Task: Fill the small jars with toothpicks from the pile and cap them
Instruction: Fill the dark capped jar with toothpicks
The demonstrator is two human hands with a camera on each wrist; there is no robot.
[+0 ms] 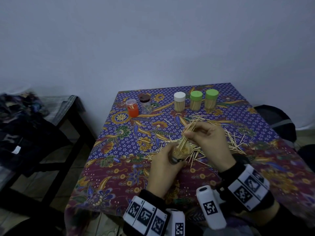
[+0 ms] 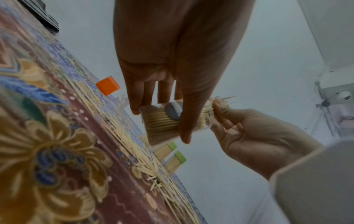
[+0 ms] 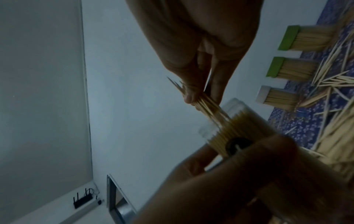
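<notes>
Nearest, the open jar (image 1: 181, 151) is gripped round its side by the left hand (image 1: 163, 169) and tilted, probably so its mouth is offered. Just above it, a bundle of toothpicks (image 1: 187, 133) is pinched by the right hand (image 1: 207, 138), tips already inside. Beyond the grip the pile (image 1: 226, 142) is spread; farther off, three capped jars (image 1: 196, 100) are kept clear.

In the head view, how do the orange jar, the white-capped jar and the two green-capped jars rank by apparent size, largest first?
1. The white-capped jar and the two green-capped jars look alike; I would not rank them.
2. The orange jar looks somewhat smaller, though it stands slightly nearer the camera.
</notes>
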